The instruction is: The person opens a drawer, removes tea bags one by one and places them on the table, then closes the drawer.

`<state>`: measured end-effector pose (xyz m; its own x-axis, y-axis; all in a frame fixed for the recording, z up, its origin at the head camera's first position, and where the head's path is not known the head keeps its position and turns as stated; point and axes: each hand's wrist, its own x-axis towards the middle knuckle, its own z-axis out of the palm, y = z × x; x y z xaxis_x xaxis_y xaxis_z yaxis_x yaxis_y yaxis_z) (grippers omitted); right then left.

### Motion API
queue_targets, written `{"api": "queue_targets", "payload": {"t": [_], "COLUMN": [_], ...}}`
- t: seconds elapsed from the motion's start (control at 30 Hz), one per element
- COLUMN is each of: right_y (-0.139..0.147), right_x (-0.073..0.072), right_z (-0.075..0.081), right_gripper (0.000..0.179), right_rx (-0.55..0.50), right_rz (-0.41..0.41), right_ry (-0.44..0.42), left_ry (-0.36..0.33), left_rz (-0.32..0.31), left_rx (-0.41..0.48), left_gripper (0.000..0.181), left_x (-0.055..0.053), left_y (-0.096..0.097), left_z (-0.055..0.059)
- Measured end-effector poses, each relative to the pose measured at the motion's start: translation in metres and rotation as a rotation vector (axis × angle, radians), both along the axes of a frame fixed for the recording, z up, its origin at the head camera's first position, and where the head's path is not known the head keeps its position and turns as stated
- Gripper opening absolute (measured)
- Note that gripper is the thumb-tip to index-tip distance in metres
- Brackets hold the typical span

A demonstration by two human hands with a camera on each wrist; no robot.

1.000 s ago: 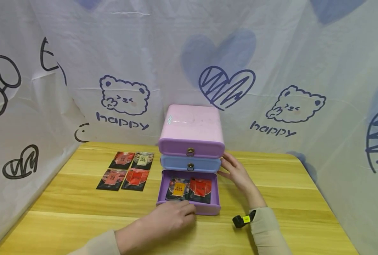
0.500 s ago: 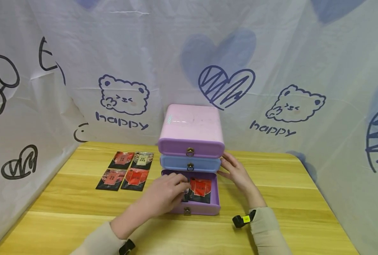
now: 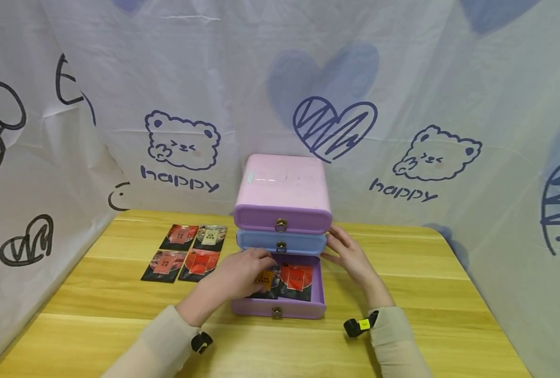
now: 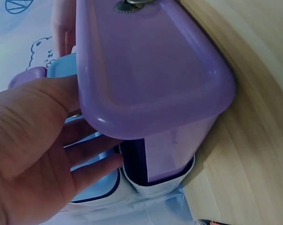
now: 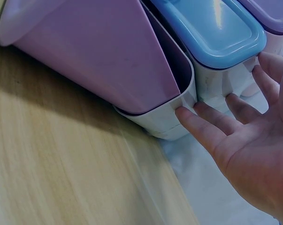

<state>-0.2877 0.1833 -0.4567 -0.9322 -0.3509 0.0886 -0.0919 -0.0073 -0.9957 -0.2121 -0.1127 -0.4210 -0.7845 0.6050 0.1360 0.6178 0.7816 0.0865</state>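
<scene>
A small stacked drawer cabinet [image 3: 284,184], pink on top, stands at the back middle of the table. Its lowest purple drawer [image 3: 303,308] is pulled out and holds two dark seasoning packets. One packet has a red label [image 3: 296,278]; the other, with an orange label [image 3: 264,283], is partly covered by my left hand [image 3: 239,273]. That hand reaches over the drawer's left side, its visible fingers extended; in the left wrist view the drawer front [image 4: 150,70] hides part of it. With extended fingers, my right hand [image 3: 352,262] touches the cabinet's right side.
Several flat packets [image 3: 199,262] lie in two rows on the wooden table [image 3: 402,278], left of the cabinet. A blue drawer [image 3: 303,243] and a purple top drawer [image 3: 303,219] are above the pulled-out one. A printed curtain [image 3: 261,79] hangs behind.
My left hand has gone from the front edge of the drawer up and back over the orange-label packet at its left. My right hand stays at the cabinet's side.
</scene>
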Motion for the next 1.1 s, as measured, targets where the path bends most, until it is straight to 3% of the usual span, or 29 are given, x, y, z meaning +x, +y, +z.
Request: {"api": "queue_targets", "payload": {"t": [0.23,0.53,0.7,1.1], "right_y": [-0.001,-0.001,-0.001,0.000], "right_x": [-0.001,-0.002,-0.001,-0.001], "right_z": [0.000,-0.001,0.000,0.000], "right_gripper": [0.056,0.057,0.057,0.057], "right_rx": [0.006,0.008,0.006,0.005], "right_rz": [-0.003,-0.003,0.003,0.001], "right_ry": [-0.004,-0.006,-0.003,-0.008], "left_ry": [-0.129,-0.187,-0.193,-0.135], "left_rz": [0.043,0.017,0.015,0.024], "left_rx": [-0.065,-0.092,-0.114,-0.172], "left_gripper": [0.058,0.046,0.045,0.047], "left_x": [-0.009,-0.017,-0.018,-0.018], "left_y": [0.006,0.011,0.012,0.015], "left_z": [-0.001,-0.008,-0.012,-0.019]}}
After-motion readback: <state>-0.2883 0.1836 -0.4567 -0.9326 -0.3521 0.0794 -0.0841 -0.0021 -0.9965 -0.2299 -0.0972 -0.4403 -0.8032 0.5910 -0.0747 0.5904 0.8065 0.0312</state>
